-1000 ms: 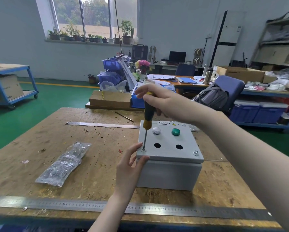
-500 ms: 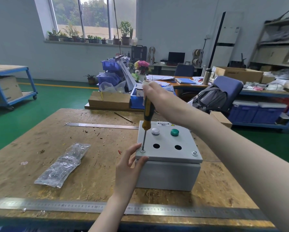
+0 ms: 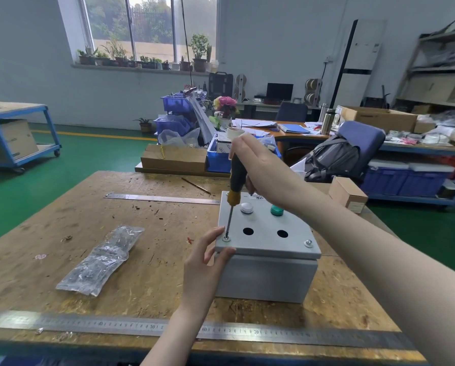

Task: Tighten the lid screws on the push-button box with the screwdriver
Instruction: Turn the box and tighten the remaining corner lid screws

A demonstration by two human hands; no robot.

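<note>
A grey push-button box [image 3: 267, 276] stands on the wooden workbench, with a white button [image 3: 246, 207], a green button [image 3: 276, 210] and two empty holes in its lid. My right hand [image 3: 258, 167] grips the black-and-yellow screwdriver [image 3: 235, 180] upright, its tip in the near-left lid screw [image 3: 226, 238]. My left hand [image 3: 204, 262] holds the lid's near-left corner, thumb under the edge and a fingertip beside the screw. Another screw [image 3: 308, 243] sits at the near-right corner.
A clear plastic bag [image 3: 102, 260] lies left of the box. A long steel ruler [image 3: 115, 326] runs along the bench's front edge and a shorter ruler [image 3: 160, 198] lies at the back. A small cardboard box [image 3: 349, 194] sits far right.
My right hand has turned on the screwdriver handle, fingers now more extended over its top. The box and my left hand have stayed in place.
</note>
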